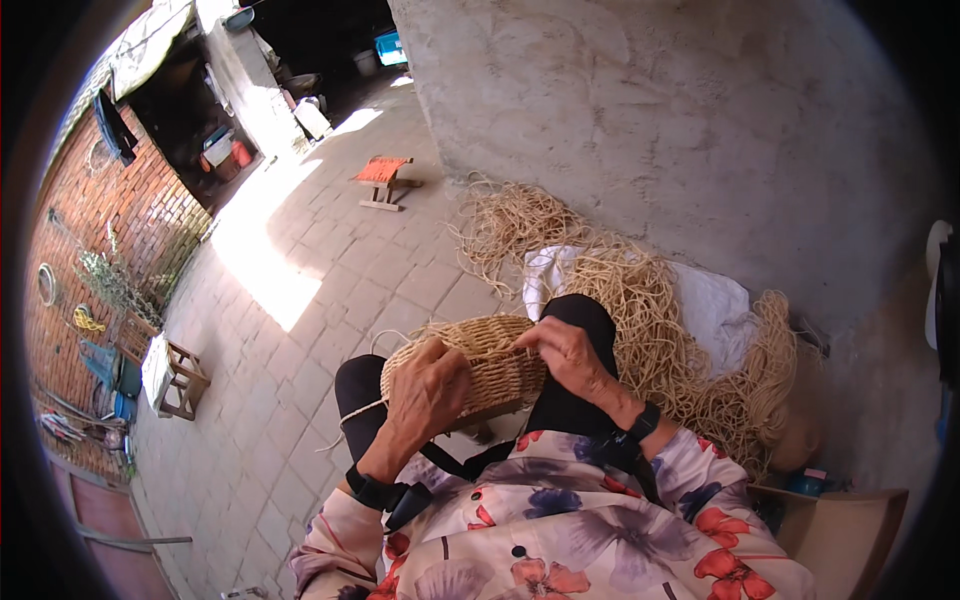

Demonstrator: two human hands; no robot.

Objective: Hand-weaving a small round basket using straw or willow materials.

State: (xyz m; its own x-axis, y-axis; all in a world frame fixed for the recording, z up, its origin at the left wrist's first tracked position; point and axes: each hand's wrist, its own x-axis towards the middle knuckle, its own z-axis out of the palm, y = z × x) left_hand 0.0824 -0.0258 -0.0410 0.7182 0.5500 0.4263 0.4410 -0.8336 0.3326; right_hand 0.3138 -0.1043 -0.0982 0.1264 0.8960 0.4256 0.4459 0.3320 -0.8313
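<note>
Basketwork (505, 385) in straw-coloured cord rests across the person's lap, between two dark-trousered knees, above a flowered shirt (590, 530). The left hand (428, 387) lies over its left part, fingers bent well inward; from where I stand the fingertips are hidden, so I can't tell whether they have hold of a strand. The right hand (572, 358) reaches to the upper edge at the other side, thumb and forefinger drawn close together, though whether cord is pinched between them I can't make out. A loose cord end (362, 410) trails off to the left.

I'd judge the piece light, firm where the rows are packed tight, and springy at the loose upper edge. The cord looks dry and rough, so it shouldn't slip, and it is hardly fragile, though a hard tug might distort the rows. The closely woven side looks the best place to steady it, with the loose strands left to the fingertips.

Just beyond the right knee, a tangled heap of cord (640, 320) spreads over a white cloth (712, 310), against a grey wall (650, 100). Further off, an orange-topped stool (384, 170) stands on the paving (310, 370).
</note>
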